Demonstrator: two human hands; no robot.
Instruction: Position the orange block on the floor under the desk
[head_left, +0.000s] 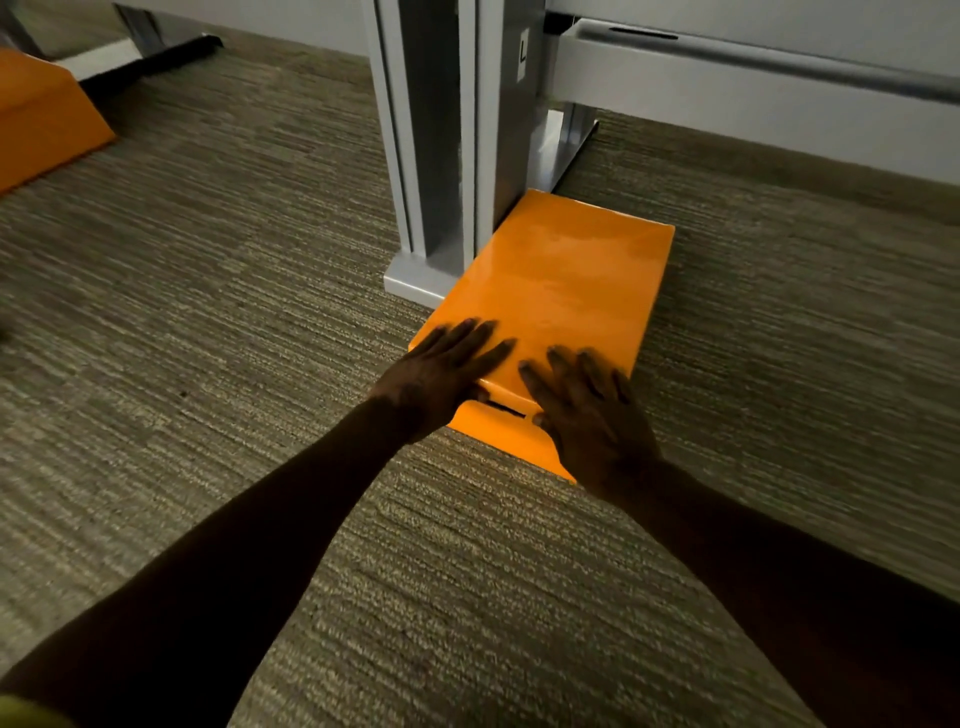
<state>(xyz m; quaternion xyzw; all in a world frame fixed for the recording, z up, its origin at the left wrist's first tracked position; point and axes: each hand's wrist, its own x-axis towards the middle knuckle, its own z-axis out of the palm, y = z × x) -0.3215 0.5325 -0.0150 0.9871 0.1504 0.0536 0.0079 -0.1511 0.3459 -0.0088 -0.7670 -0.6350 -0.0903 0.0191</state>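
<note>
While flat-open fingers (483, 338) press orange block (561, 291) | touches desk leg (441, 156) | carpet (779, 312) open right

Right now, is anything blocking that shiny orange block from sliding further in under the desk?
Partly. The glossy orange block lies right beside the grey metal desk leg, with the leg's flat foot just past its far end. Both hands already rest flat on its near end.
</note>
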